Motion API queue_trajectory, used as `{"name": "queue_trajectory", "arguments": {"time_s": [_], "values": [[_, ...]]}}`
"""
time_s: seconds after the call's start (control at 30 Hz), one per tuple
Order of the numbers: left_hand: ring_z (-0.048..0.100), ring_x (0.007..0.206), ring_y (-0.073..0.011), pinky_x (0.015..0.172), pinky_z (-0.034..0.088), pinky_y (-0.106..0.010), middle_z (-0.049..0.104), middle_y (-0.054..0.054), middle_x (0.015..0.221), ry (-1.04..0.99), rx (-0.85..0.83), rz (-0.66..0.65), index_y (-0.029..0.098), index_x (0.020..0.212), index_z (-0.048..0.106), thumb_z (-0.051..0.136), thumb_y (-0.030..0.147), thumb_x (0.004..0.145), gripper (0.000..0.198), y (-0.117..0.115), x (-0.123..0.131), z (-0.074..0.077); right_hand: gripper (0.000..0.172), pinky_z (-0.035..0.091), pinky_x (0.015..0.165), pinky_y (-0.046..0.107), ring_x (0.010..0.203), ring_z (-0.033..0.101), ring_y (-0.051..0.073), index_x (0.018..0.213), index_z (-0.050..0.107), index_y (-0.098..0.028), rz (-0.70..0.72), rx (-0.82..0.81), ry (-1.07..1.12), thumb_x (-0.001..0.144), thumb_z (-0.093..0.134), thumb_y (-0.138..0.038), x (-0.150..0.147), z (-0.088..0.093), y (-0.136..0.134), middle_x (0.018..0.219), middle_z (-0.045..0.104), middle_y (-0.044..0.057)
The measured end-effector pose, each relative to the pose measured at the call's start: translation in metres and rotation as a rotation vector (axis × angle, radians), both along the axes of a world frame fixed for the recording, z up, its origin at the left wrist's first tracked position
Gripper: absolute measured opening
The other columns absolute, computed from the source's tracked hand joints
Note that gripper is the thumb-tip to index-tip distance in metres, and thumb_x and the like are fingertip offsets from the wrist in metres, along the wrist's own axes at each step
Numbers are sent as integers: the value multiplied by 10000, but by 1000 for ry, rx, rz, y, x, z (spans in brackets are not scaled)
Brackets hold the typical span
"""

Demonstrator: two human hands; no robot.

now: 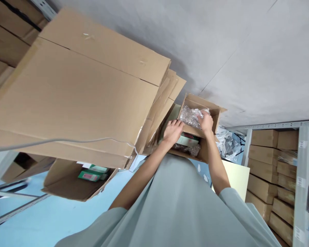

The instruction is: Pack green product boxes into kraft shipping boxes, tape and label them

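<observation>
A small open cardboard box (216,118) stands by the wall with clear bubble wrap (189,115) inside. My right hand (206,120) reaches into it, its fingers closed on the bubble wrap. At the box's near left corner, my left hand (173,131) has its fingers bent over the edge. Just below, nearer my body, a second open carton (204,151) contains a green-and-white box (187,140) and more bubble wrap, partly hidden by my arms.
Large flattened cardboard sheets (92,85) lean at my left, crossed by a grey cable (67,140). Below them, an open carton (64,181) contains green boxes (92,174). Crumpled silvery plastic (226,144) lies right of my right arm. Shelves of brown boxes (264,151) stand farther right.
</observation>
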State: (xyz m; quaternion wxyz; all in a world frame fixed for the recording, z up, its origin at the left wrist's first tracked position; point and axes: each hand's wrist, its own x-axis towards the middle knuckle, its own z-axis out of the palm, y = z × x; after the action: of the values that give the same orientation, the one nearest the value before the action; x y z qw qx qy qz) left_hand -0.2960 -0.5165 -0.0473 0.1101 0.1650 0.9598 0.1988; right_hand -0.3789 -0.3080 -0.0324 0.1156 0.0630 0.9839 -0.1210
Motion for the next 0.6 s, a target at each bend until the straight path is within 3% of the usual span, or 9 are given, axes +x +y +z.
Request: {"name": "queue_trajectory", "arguments": {"time_s": [0.17,0.3,0.4,0.6], "values": [[634,1289,-368,1086,456,-515,752,-157,1324,14,11,-9,197,1298,701,608,179,1016,298,0,-2,-7,494,562,818,325,838,701,223,1242,762,-163,-126,-357,345,1023,673,-597,92,58,17,1051,807,82],[630,1267,-372,1080,453,-521,748,-172,1306,22,-11,-25,181,1295,699,614,146,984,324,0,-3,-12,380,568,800,307,884,713,218,1109,773,-204,-72,-574,289,999,732,-566,163,91,10,1060,798,62],[627,1265,-367,1079,447,-513,748,-158,1302,18,-1,-27,203,1298,697,612,136,980,335,0,-1,-12,331,591,842,321,922,742,232,1133,782,-224,-29,-604,157,998,750,-525,189,84,-3,1095,809,64],[620,1267,-371,1083,443,-516,745,-160,1306,37,13,-35,207,1314,691,622,175,1002,321,-1,2,-10,421,635,919,388,943,793,252,1408,739,-309,5,-418,-81,1009,749,-442,188,27,-24,1410,759,82]]}}
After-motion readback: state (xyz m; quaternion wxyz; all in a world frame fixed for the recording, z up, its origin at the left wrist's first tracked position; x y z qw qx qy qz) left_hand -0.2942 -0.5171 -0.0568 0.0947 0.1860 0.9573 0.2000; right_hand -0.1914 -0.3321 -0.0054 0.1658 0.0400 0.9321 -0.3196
